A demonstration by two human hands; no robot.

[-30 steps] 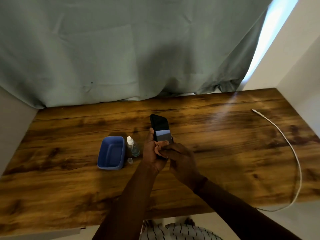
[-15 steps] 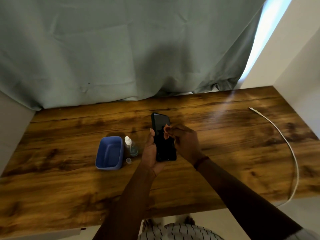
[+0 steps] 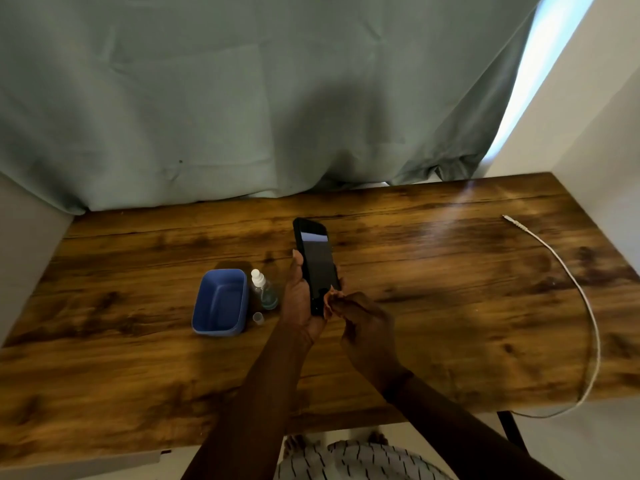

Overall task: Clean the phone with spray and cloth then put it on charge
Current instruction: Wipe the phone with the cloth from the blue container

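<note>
My left hand [image 3: 298, 299] grips a black phone [image 3: 317, 259] from its left side and holds it above the wooden table [image 3: 433, 289], screen toward me. My right hand [image 3: 367, 327] pinches a small orange cloth [image 3: 330, 299] against the lower right part of the screen. Only a scrap of the cloth shows past my fingers. A small clear spray bottle [image 3: 262, 289] with a white nozzle stands just left of my left hand, its loose cap [image 3: 258, 318] on the table in front of it. The white charging cable [image 3: 568, 271] lies along the table's right side.
A blue plastic tub [image 3: 220, 303] sits left of the spray bottle. A grey-green curtain [image 3: 242, 98] hangs behind the table. White walls close in at the right and left. The cable's plug end [image 3: 509, 219] points to the far right corner, and its tail drops off the front edge.
My right hand with the cloth went from the bottom of the screen up to the top, then back down to the lower right. The left hand kept its hold on the phone.
</note>
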